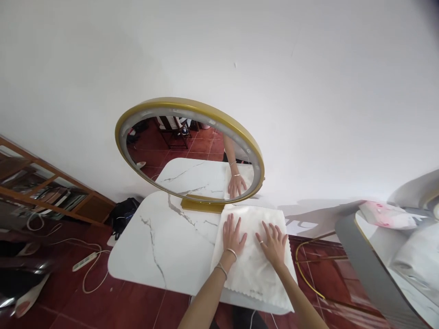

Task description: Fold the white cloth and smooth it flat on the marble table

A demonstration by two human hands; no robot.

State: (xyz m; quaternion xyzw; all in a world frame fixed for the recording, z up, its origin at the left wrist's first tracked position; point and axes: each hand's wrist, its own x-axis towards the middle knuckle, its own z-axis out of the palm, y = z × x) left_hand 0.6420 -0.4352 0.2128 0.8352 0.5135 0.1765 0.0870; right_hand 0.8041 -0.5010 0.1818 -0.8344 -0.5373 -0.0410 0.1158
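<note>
Marble tabletop (161, 246) carries a cloth (254, 274) before the mirror (190, 151), long axis toward it; left hand (233, 235) and right hand (273, 241) lie flat on it, fingers spread, side by side.

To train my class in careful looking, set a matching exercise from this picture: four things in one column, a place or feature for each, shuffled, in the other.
1 white cloth
2 round mirror
3 power strip
4 right hand

a gold-framed, standing upright
b lying on the red floor
c wearing a ring
d spread on the marble table

Pairs: 1-d, 2-a, 3-b, 4-c.
</note>
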